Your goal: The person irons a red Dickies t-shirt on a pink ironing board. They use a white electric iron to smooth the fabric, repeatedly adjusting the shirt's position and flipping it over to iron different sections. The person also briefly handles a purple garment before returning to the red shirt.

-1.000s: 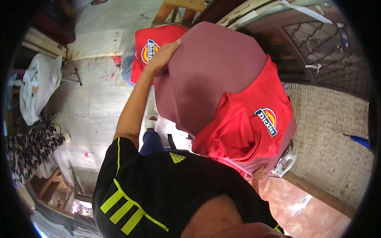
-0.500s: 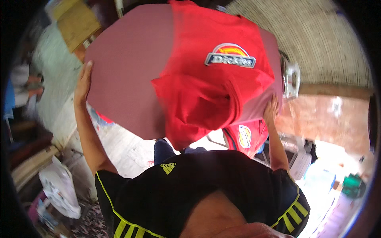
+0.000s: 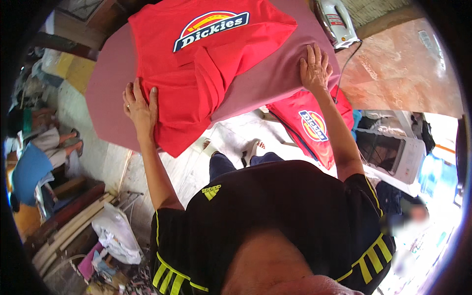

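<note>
A red cloth garment [image 3: 211, 64] with a coloured printed badge lies partly bunched over a padded board with a mauve cover [image 3: 265, 83]. Its near part hangs over the board's front edge. My left hand [image 3: 141, 109] rests on the garment's left side, fingers spread, not gripping. On the bare mauve cover to the right, my right hand [image 3: 315, 69] lies flat with its fingers apart. Just beyond it, a white-handled clothes iron [image 3: 339, 22] stands at the board's far right edge.
Another red item with a round badge [image 3: 313, 125] hangs below the board at the right. A dark cord [image 3: 348, 66] runs down from the iron. A brownish tabletop [image 3: 393, 73] adjoins on the right. A white plastic bag [image 3: 117, 233] sits lower left, and another person [image 3: 37, 164] is at far left.
The garment has shifted from the board's right part to its left. My left hand has gone from the board's left edge onto the cloth; my right hand lies farther onto the cover.
</note>
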Tool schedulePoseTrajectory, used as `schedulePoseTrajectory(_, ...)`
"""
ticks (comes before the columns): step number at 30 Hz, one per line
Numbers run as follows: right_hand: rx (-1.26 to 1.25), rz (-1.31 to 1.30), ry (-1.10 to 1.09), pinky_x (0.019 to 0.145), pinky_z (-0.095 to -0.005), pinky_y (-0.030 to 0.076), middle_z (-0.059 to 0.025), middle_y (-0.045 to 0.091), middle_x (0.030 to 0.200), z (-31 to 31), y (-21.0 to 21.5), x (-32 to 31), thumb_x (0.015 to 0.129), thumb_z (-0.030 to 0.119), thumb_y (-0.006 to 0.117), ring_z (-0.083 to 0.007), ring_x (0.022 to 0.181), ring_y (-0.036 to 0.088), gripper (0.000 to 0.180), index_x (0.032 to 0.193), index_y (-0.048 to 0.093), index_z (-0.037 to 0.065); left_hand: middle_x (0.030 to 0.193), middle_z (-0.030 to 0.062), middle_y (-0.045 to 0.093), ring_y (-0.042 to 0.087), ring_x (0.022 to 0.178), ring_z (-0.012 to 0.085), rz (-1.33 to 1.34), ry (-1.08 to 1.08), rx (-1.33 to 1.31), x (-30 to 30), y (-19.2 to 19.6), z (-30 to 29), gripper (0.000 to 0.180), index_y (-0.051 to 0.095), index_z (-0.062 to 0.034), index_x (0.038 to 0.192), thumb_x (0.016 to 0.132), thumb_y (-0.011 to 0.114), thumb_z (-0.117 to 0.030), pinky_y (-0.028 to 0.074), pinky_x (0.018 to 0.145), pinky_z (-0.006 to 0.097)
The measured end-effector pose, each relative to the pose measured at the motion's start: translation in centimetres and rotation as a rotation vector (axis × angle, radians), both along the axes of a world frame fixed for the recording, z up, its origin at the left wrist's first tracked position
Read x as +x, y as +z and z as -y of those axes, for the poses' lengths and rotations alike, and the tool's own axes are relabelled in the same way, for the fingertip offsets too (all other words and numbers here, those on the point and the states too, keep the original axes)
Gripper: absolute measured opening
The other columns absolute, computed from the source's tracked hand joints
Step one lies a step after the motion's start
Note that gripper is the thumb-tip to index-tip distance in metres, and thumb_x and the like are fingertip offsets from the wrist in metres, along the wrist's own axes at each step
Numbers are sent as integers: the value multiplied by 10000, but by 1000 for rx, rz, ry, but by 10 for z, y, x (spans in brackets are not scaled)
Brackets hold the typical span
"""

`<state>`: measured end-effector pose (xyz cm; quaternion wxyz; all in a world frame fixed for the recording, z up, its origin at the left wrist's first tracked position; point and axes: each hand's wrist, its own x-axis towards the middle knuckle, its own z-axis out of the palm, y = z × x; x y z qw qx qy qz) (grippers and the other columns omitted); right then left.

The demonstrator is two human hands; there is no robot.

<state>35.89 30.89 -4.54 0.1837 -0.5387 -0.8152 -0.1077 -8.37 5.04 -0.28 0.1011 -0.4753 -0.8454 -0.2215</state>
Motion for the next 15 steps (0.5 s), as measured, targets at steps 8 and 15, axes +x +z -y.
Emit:
schedulePoseTrajectory(8,36,-56,86,1035,-645,298,-152,353,1523,-2,1,9,935,434,517,-468,1355,326,610,1448,420,118,937,175,655,607,918,356,158,-219,363,107,49,-8,326,696,-22,953,882,687,-340,446,842,468)
schedulePoseTrajectory(15,5,-83,101,1045,-675,283,-172,325,1531,6,7,0,935,430,521,-487,1359,315,626,1455,397,103,871,211,681,664,768,363,407,-139,172,168,49,-59,288,696,-24,910,835,725,-300,493,655,419)
